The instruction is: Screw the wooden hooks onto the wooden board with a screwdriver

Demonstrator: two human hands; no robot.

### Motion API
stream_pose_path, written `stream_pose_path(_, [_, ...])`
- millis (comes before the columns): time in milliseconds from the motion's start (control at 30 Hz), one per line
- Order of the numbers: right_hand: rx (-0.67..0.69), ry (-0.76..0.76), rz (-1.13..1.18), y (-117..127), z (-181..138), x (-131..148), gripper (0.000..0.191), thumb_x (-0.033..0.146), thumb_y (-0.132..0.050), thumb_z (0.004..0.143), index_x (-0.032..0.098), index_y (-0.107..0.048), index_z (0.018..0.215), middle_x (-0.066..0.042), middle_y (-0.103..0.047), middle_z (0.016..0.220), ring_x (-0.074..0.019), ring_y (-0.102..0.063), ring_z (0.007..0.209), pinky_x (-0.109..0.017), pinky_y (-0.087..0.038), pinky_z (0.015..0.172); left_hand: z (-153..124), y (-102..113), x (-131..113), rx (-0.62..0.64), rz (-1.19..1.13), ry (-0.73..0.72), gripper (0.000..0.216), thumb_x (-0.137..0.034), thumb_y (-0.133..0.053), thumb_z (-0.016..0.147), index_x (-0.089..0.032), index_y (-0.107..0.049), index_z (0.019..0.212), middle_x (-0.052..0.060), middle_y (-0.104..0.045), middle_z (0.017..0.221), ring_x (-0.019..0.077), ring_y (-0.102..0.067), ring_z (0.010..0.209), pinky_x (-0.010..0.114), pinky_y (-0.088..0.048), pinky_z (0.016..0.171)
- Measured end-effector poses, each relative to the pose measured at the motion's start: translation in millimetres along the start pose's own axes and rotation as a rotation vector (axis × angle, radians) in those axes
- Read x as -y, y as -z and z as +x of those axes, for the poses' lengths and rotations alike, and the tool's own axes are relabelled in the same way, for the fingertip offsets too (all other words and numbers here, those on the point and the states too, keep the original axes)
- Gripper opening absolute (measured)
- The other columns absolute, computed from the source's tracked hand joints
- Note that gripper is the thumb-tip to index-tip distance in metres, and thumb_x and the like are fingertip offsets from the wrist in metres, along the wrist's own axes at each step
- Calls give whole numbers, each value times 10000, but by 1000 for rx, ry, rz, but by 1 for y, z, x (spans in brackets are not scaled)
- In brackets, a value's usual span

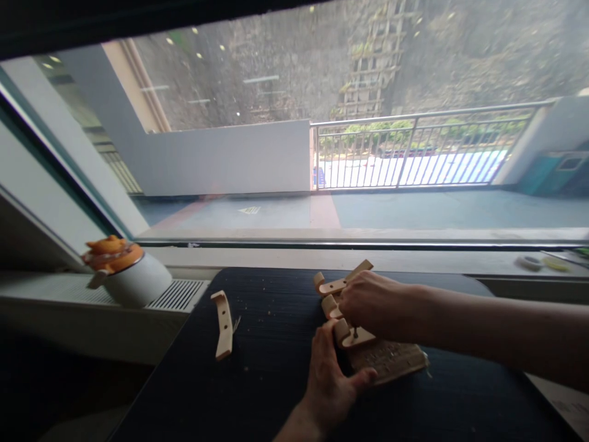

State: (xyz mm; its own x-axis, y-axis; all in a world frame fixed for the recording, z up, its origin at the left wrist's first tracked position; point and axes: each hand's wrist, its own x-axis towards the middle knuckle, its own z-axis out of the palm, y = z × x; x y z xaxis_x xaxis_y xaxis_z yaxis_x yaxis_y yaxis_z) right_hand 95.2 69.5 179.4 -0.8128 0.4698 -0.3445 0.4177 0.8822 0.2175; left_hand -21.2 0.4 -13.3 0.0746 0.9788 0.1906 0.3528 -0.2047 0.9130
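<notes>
Hook (364,337) lying crosswise, curled end leftward, left hand (327,373) grasping it, right hand (372,303) clenched above, contents hidden

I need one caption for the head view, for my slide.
Left hand and right hand at curved wooden pieces by a dark table's far edge, another piece lying apart.

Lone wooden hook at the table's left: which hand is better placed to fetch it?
Left, probably. The left hand is nearer the lone hook, though it is against the brown board; the right hand is farther off, over the other hooks.
</notes>
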Motion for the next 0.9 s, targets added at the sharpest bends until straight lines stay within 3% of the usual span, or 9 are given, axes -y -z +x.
stream_pose_path(167, [110, -142, 19, 10, -2, 4, 183, 181, -560, 867, 144, -702, 757, -73, -700, 760, -225, -659, 703, -306, -391, 565, 0, 1, -3, -8, -5, -29, 772, -284, -821, 657, -208, -424, 1315, 89, -512, 1294, 298, -474, 1210, 425, -389, 1067])
stream_pose_path(333, [129, -211, 21, 20, -5, 10, 200, 187, -526, 900, 134, -704, 826, -81, -710, 800, -246, -672, 739, -346, -448, 626, 0, 0, -3, -22, 2, -23, 806, -283, -824, 650, -185, -396, 1325, 112, -495, 1317, 303, -461, 1233, 437, -370, 1087])
stream_pose_path(433, [68, -151, -1, 20, -6, 11, 105, 160, -595, 853, 146, -699, 860, -87, -714, 885, -259, -680, 809, -352, -459, 658, 0, 0, -2, -25, 6, -25, 808, -279, -821, 652, -188, -388, 1328, 113, -486, 1331, 304, -450, 1249, 438, -362, 1097])
stream_pose_path(567, [38, -63, 8, 10, -6, 10, 180, 83, -551, 863, 155, -706, 918, -108, -709, 1016, -251, -676, 923, -303, -442, 626, -1, 0, -1, -16, 12, -13, 793, -280, -819, 656, -200, -398, 1323, 102, -498, 1319, 300, -464, 1235, 436, -380, 1083])
stream_pose_path(733, [67, -62, 9, -8, -5, 2, 158, 68, -570, 833, 137, -712, 832, -98, -725, 896, -277, -682, 860, -335, -444, 621, -1, 1, -1, -16, 6, -20, 804, -316, -821, 655, -191, -401, 1329, 109, -501, 1320, 304, -469, 1232, 428, -390, 1080])
stream_pose_path(900, [94, -64, 40, -12, -8, -2, 119, 90, -590, 798, 138, -696, 776, -67, -710, 784, -225, -662, 701, -314, -419, 556, 0, 2, -6, -16, -3, -4, 797, -304, -819, 645, -182, -417, 1322, 115, -508, 1314, 312, -480, 1221, 435, -394, 1077])
